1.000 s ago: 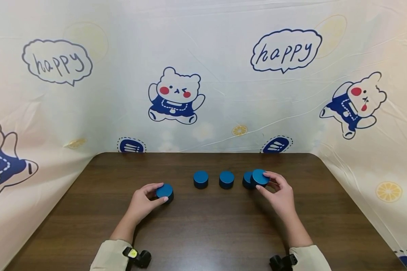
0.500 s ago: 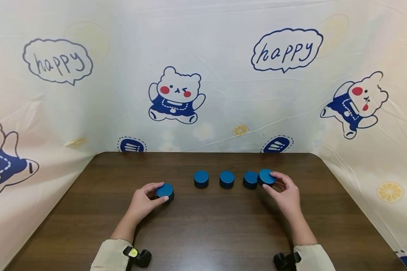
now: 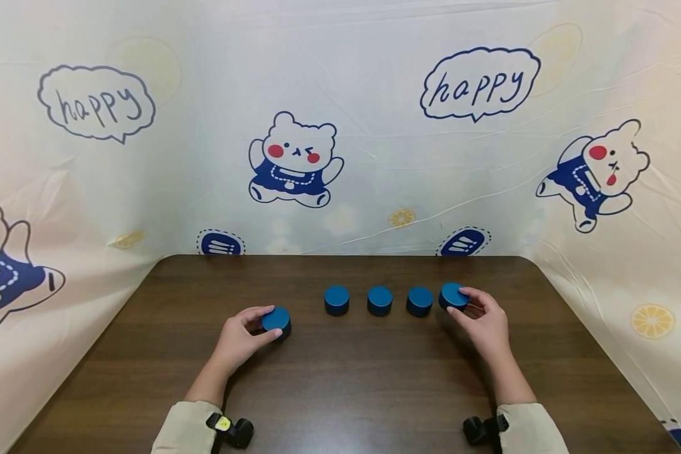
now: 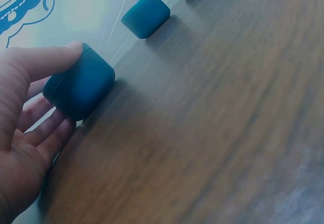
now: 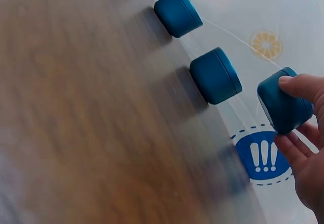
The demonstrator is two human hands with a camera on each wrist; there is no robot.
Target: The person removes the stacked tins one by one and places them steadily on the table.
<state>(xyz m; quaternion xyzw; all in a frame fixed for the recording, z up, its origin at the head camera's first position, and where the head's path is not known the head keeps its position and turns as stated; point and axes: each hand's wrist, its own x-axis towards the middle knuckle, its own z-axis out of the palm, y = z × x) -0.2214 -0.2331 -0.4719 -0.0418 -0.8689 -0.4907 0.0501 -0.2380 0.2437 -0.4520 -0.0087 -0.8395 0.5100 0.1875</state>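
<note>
My left hand (image 3: 240, 337) grips a small blue round container (image 3: 275, 320) between thumb and fingers, at the table's left. In the left wrist view this container (image 4: 83, 89) has a seam near its top and seems to stand on the table. My right hand (image 3: 484, 325) pinches a matching container (image 3: 451, 295). The right wrist view shows this container (image 5: 284, 102) tilted and lifted off the table. To its left, three more stand upright in a row: a near container (image 3: 419, 301), a middle one (image 3: 379, 301) and a far-left one (image 3: 337, 299).
A dark brown wooden table (image 3: 340, 372) lies under both hands. Behind it hangs a pale curtain (image 3: 374, 82) printed with bears and the word "happy", meeting the table's back edge. Each wrist wears a black camera, such as the left camera (image 3: 239, 434).
My right hand has moved to the right with its container, away from in front of the nearest container in the row, which now shows whole. The left hand stays in place.
</note>
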